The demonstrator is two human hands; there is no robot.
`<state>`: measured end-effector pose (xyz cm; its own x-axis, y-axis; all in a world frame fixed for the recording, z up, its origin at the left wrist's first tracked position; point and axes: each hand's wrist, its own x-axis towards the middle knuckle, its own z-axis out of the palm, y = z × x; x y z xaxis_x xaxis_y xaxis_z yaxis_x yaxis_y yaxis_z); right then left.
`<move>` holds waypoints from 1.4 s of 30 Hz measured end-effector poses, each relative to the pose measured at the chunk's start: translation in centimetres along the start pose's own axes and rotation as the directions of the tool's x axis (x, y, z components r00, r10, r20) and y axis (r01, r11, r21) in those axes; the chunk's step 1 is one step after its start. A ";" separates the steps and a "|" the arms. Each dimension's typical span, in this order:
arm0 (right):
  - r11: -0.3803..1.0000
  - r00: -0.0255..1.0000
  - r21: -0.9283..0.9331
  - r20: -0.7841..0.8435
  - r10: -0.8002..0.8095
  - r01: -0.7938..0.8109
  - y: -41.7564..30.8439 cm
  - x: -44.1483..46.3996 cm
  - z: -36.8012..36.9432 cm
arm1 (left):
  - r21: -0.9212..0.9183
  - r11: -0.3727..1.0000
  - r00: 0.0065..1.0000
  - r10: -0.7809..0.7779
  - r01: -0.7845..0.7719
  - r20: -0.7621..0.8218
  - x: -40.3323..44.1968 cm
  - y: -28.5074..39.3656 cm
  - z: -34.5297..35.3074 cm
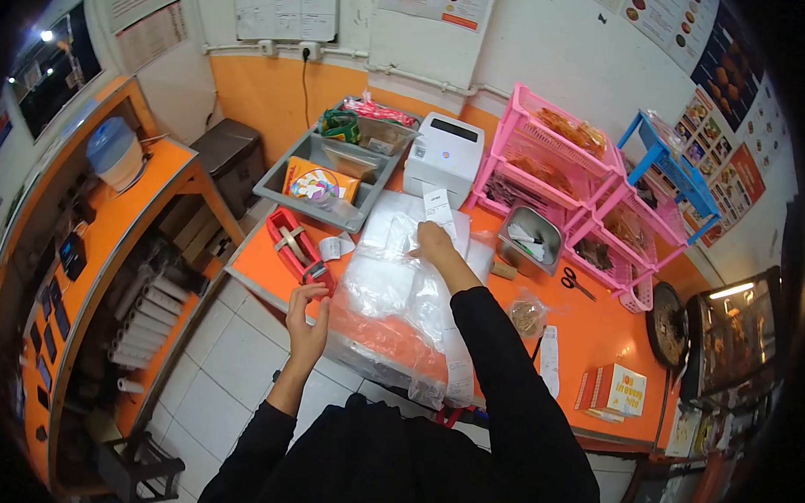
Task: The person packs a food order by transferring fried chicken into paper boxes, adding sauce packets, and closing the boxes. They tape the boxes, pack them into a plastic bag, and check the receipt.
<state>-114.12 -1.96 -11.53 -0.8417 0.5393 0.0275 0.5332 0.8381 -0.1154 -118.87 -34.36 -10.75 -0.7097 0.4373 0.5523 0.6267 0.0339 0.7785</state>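
On the orange table (pixel 572 337) lies a pile of clear plastic bags (pixel 384 277) with white sheets inside. My right hand (pixel 436 244) is at the upper part of the pile, fingers pressed together, just below a paper receipt (pixel 438 205); what its fingertips hold is hidden. My left hand (pixel 308 324) is raised at the table's left edge, fingers apart and holding nothing, close to the red tape dispenser (pixel 298 252). A small curled receipt (pixel 335 246) rests between the dispenser and the bags. The white printer (pixel 445 155) stands behind my right hand.
A grey divided tray (pixel 355 216) sits at the back left, pink baskets (pixel 547 168) at the back right. Right of the bags are a metal container (pixel 529 241), scissors (pixel 578 284), a long receipt (pixel 549 361) and a printed box (pixel 612 390). An orange shelf (pixel 148 176) stands left.
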 end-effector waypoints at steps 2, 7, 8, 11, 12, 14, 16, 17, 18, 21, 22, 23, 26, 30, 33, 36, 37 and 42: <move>0.972 0.999 0.233 0.027 0.017 -0.023 1.7 0.6 0.5 | -0.097 0.995 0.999 0.012 -0.008 0.042 1.7 -0.5 1.3; 0.933 0.976 0.352 -0.216 -0.003 0.081 2.4 -0.3 1.3 | -0.148 0.979 0.958 0.170 -0.138 0.229 6.5 0.1 6.9; 0.918 0.979 0.391 -0.204 0.020 0.063 2.4 -0.2 0.7 | -0.147 0.969 0.936 0.232 -0.198 0.265 7.3 -0.1 8.4; 0.843 0.980 0.537 -0.184 0.081 0.031 1.0 -0.9 -4.3 | -0.120 0.935 0.890 0.354 -0.333 0.289 10.0 0.1 12.7; 0.796 0.975 0.605 -0.195 0.106 0.034 0.4 -1.2 -6.2 | -0.094 0.957 0.899 0.291 -0.275 0.328 10.4 -0.3 14.0; 0.548 0.952 0.815 -0.289 0.103 0.189 1.2 0.0 -6.9 | -0.036 0.986 0.901 0.163 -0.162 0.401 11.1 -1.0 16.3; 0.293 0.937 0.924 -0.305 0.169 0.247 0.3 -0.9 -11.6 | 0.023 0.996 0.819 -0.082 0.084 0.568 12.2 -1.6 17.0; 0.155 0.931 0.948 -0.304 0.203 0.276 -0.5 -1.9 -14.7 | 0.072 0.977 0.742 -0.200 0.201 0.640 12.6 -1.7 17.1; 0.132 0.921 0.941 -0.335 0.202 0.313 -1.1 -3.0 -17.6 | 0.104 0.974 0.745 -0.222 0.202 0.629 12.5 -1.0 16.5; 0.153 0.916 0.927 -0.366 0.162 0.343 -1.8 -6.0 -24.9 | -0.291 0.954 0.876 0.199 -0.071 0.439 12.3 -0.9 16.5; 0.218 0.936 0.929 -0.330 0.124 0.299 -1.7 -6.9 -26.4 | -0.461 0.886 0.893 0.242 -0.043 0.381 12.9 2.3 14.7; 0.281 0.953 0.925 -0.291 0.089 0.256 -1.6 -7.8 -27.6 | -0.530 0.848 0.885 0.260 -0.018 0.386 13.7 4.4 13.2; 0.062 0.956 0.970 -0.242 0.169 0.234 -1.8 -10.8 -28.6 | -0.664 0.741 0.844 0.287 0.106 0.454 15.7 8.2 10.4; 0.251 0.823 0.818 -0.556 0.114 0.518 -1.4 -10.5 -23.3 | -0.671 0.656 0.827 0.126 0.345 0.549 17.3 16.1 4.9; 0.350 0.971 0.906 -0.207 -0.119 0.236 5.8 -7.7 -4.0 | -0.650 0.760 0.916 0.253 0.010 0.310 18.1 16.7 5.5; 0.279 0.894 0.885 -0.263 -0.363 0.373 -2.8 -15.0 -6.8 | -0.443 0.895 0.967 0.158 -0.056 0.198 17.8 15.0 5.3; 0.424 0.844 0.755 -0.318 -0.432 0.501 -5.9 -15.4 -7.7 | -0.346 0.938 0.981 0.082 -0.017 0.174 17.3 13.6 5.3; -0.708 0.924 0.653 -0.383 -0.001 0.270 -10.7 -20.1 -10.1 | -0.452 0.883 0.983 -0.173 0.130 -0.055 11.6 6.5 5.3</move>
<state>-102.00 -20.95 -0.83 -0.7452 0.5289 0.4060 -0.6604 -0.5013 -0.5591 -121.34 -24.30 -0.80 -0.8239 0.3748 0.4252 0.3157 -0.3195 0.8934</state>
